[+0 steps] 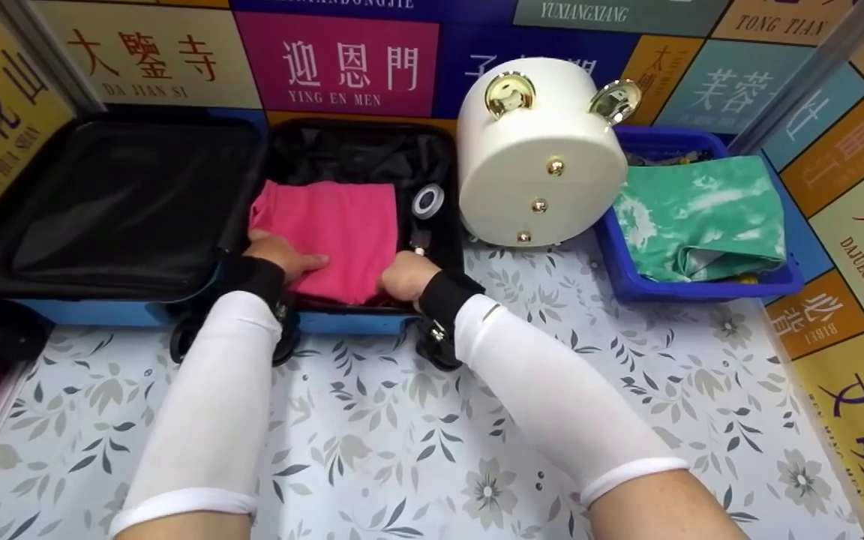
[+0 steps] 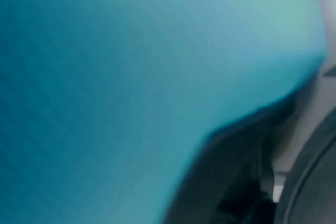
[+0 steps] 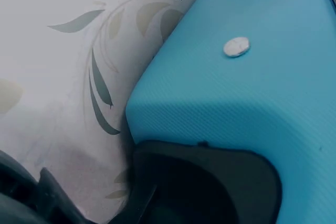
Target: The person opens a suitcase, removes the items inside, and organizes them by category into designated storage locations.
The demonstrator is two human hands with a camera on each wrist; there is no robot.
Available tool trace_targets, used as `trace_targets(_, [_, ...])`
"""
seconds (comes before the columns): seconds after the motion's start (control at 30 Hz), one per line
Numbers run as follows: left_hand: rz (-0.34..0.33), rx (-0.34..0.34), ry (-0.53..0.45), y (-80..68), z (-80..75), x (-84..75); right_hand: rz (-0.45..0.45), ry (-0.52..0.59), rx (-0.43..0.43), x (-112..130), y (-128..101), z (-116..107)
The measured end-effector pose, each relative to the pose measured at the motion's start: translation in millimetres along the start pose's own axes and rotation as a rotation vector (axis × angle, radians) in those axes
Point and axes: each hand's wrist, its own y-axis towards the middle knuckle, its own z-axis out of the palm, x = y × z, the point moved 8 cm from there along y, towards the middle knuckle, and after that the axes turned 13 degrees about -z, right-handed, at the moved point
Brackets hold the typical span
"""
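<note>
Pink folded cloth (image 1: 334, 232) lies in the right half of the open blue suitcase (image 1: 342, 321). Left hand (image 1: 286, 255) rests flat on it, fingers straight; right hand (image 1: 406, 276) curls over its near right edge. Packing seems underway; next likely calls for smoothing it down. Far right, 1 blue bin (image 1: 702, 289) holds green cloth (image 1: 702, 217).

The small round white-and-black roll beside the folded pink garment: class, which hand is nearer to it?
Right. The right hand sits just below the roll; the left hand rests across the garment.
</note>
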Motion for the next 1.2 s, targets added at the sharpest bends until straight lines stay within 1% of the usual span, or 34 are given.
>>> trace_targets(0.03, [-0.006, -0.001, -0.029, 0.5, -1.3, 1.1, -0.003, 0.0, 0.001, 0.6, -0.2, -0.2])
trace_targets(0.17, [0.004, -0.013, -0.077, 2.6, -5.1, 2.6, -0.01, 0.002, 0.0, 1.4, -0.6, -0.4])
trace_targets(0.27, [0.045, -0.013, -0.056, 3.6, -5.8, 1.2, -0.008, 0.002, -0.003, 1.0, -0.5, -0.8])
trace_targets(0.37, [0.095, 0.004, -0.02, 3.5, -4.9, -0.7, 0.005, 0.011, -0.006, -0.2, -0.7, -1.2])
trace_targets(0.43, [0.112, 0.016, -0.017, 3.7, -5.1, -0.7, 0.008, 0.015, -0.005, -0.5, -0.6, -1.1])
trace_targets(0.53, [0.11, 0.034, -0.112, 3.9, -7.0, 0.5, -0.005, 0.002, -0.001, 0.6, -0.1, -0.3])
trace_targets(0.6, [0.11, 0.031, -0.2, 3.1, -10.3, 0.5, -0.013, 0.0, -0.004, 1.1, 0.3, 0.1])
trace_targets(0.67, [0.124, 0.004, -0.3, 1.1, -15.8, -1.4, -0.011, 0.017, -0.012, 0.1, 0.6, 0.6])
trace_targets(0.7, [0.139, -0.024, -0.323, -0.7, -19.4, -3.4, 0.0, 0.048, -0.021, -1.1, 0.8, 1.2])
trace_targets(0.77, [0.176, -0.089, -0.364, -6.4, -27.5, -8.9, 0.034, 0.13, -0.039, -3.9, 0.5, 2.1])
trace_targets(0.83, [0.216, -0.164, -0.368, -14.3, -34.5, -15.7, 0.075, 0.229, -0.055, -6.8, 0.0, 3.9])
trace_targets(0.9, [0.26, -0.23, -0.342, -24.5, -39.8, -23.7, 0.122, 0.325, -0.072, -9.8, -0.5, 5.6])
trace_targets(1.0, [0.341, -0.31, -0.293, -43.4, -46.0, -36.3, 0.165, 0.386, -0.102, -12.7, -1.3, 4.4])
trace_targets(1.1, [0.434, -0.355, -0.263, -64.1, -51.3, -48.8, 0.181, 0.402, -0.146, -15.0, -2.3, 0.1])
trace_targets(1.17, [0.493, -0.374, -0.248, -78.7, -54.3, -55.7, 0.183, 0.455, -0.198, -16.0, -3.7, -3.1])
trace_targets(1.2, [0.519, -0.381, -0.244, -85.6, -55.9, -58.5, 0.179, 0.506, -0.231, -16.3, -4.4, -4.7])
